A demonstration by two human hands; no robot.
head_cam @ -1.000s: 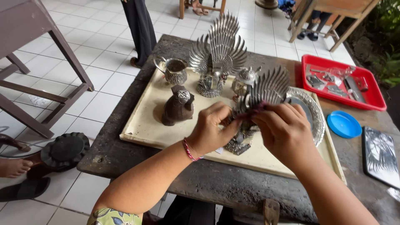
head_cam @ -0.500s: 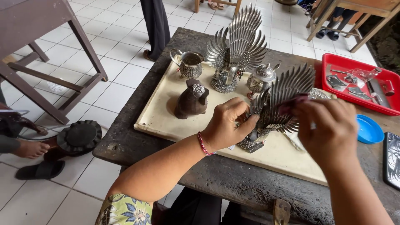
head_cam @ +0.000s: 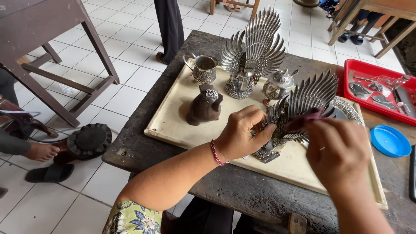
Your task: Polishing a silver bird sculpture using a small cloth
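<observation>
A silver winged bird figurine stands on a cream board on a dark stone table. My left hand grips the figurine's body from the left. My right hand pinches a small dark purple cloth against the figurine's wing feathers.
A larger silver winged statue, a silver jug, a small silver lidded pot and a dark brown animal carving share the board. A red tray with tools and a blue lid lie right. Another person's legs stand behind; wooden furniture stands left.
My right hand has moved left onto the wing with the cloth. My left hand keeps its hold on the figurine.
</observation>
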